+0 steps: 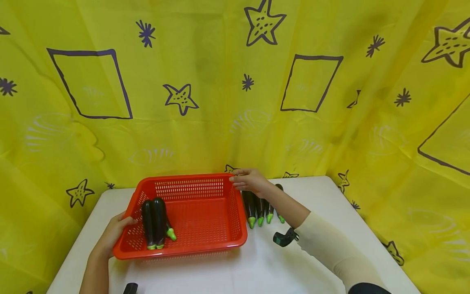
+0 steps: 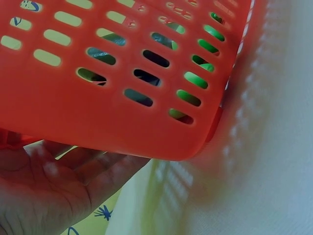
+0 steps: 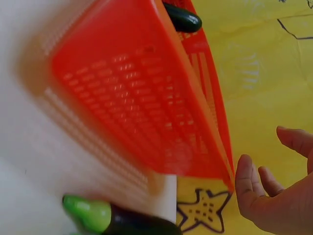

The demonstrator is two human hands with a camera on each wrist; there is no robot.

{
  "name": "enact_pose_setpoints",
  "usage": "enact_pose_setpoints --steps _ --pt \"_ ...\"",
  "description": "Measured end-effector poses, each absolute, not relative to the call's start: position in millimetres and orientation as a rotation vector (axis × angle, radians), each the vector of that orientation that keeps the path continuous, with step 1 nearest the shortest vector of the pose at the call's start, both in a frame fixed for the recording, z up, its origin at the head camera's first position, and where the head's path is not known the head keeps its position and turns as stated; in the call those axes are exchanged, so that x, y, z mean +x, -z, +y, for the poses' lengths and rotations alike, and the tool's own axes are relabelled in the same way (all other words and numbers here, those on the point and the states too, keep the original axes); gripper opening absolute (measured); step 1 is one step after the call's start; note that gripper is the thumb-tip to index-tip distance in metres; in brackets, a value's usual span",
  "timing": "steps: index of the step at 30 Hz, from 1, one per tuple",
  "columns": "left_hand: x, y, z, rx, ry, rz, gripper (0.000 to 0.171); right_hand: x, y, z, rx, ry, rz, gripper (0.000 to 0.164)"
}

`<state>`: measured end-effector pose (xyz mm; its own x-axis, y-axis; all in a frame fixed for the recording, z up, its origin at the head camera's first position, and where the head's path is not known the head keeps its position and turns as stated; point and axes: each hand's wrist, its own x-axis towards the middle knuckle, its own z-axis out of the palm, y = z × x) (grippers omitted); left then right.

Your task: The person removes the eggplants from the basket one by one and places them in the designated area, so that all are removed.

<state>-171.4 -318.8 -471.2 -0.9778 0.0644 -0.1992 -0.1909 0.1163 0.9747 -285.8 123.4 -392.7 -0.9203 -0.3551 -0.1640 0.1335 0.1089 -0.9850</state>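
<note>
A red plastic basket [image 1: 198, 245] appears raised off the white table, its shadow beneath it. My left hand [image 1: 114, 233] grips its left rim, thumb over the top; the left wrist view has those fingers [image 2: 105, 169] under the rim. Three dark eggplants [image 1: 158, 220] with green stem ends lie at the basket's left side. At the far right corner is my right hand [image 1: 251, 181], its fingertips at the rim and its thumb apart in the right wrist view. Several more eggplants [image 1: 250, 208] lie on the table below that hand, partly hidden by the forearm.
The white table [image 1: 264, 265] has a yellow patterned curtain [image 1: 213, 134] behind it and at both sides. Black wrist devices [image 1: 284, 238] show by the right sleeve and at the lower left.
</note>
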Motion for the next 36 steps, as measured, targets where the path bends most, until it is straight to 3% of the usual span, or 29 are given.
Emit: enact_pose_setpoints --steps 18,36 --pt "-170.6 471.5 -319.1 -0.105 -1.984 2.182 0.059 -286.1 381.1 29.0 -0.383 1.737 1.928 0.053" --pt "-170.5 470.1 -317.4 -0.114 -1.996 2.182 0.056 -301.7 392.7 -19.7 -0.471 1.648 1.922 0.051"
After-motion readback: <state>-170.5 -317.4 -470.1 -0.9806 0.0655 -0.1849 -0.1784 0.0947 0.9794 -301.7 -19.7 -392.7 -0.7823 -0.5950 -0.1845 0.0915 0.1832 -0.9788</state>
